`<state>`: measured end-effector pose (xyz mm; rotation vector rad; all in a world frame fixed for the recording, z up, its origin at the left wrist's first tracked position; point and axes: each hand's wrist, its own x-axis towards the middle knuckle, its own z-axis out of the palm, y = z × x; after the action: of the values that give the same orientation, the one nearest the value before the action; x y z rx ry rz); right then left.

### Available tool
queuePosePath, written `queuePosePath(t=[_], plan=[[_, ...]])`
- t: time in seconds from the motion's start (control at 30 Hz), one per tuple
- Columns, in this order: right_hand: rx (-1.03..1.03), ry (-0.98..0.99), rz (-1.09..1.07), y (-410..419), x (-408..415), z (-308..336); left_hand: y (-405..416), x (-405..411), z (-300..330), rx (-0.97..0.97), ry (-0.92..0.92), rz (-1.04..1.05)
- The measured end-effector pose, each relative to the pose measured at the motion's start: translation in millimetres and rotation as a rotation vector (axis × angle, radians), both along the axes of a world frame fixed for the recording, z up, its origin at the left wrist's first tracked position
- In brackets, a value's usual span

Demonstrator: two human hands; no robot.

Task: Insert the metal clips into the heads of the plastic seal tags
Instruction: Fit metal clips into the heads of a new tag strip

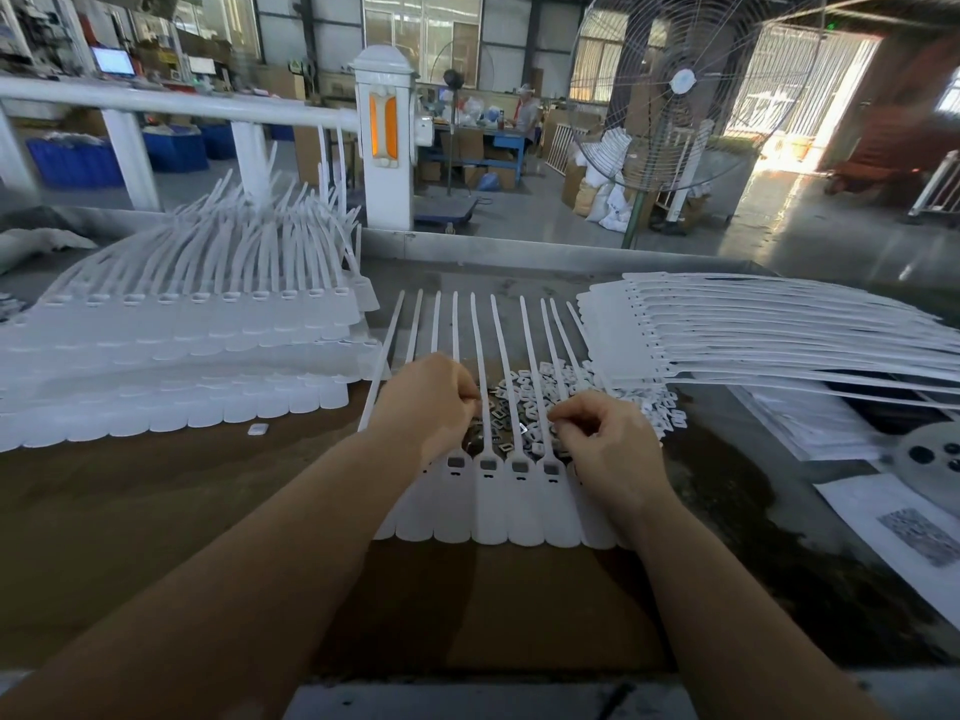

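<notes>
A joined row of white plastic seal tags (491, 517) lies flat in front of me, straps pointing away. Several heads (489, 465) show dark rectangular sockets with metal inside. A heap of small metal clips and white caps (545, 394) lies under and beyond the straps. My left hand (428, 402) hovers over the left end of the row, fingers curled, fingertips at the pile; what it pinches is hidden. My right hand (605, 439) sits over the right end of the row, fingers curled, thumb and forefinger pinched together at the clips.
A tall stack of seal tags (182, 350) fills the left of the table. Another fanned stack (753, 330) lies at the right. A lone white cap (258, 429) sits on the brown table surface. Printed papers (904, 527) lie at the right edge. A large fan (675, 96) stands beyond.
</notes>
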<state>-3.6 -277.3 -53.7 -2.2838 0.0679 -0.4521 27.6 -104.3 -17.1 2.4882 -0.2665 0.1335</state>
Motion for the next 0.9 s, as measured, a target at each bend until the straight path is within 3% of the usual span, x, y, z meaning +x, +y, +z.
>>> queuePosePath(t=[0.5, 0.9], plan=[[-0.010, -0.011, 0.004, -1, 0, -2, 1, 1, -13, 0.128, 0.017, 0.037], [-0.042, -0.016, 0.015, -2, -1, -1, -3, -1, -19, 0.013, -0.037, 0.100]])
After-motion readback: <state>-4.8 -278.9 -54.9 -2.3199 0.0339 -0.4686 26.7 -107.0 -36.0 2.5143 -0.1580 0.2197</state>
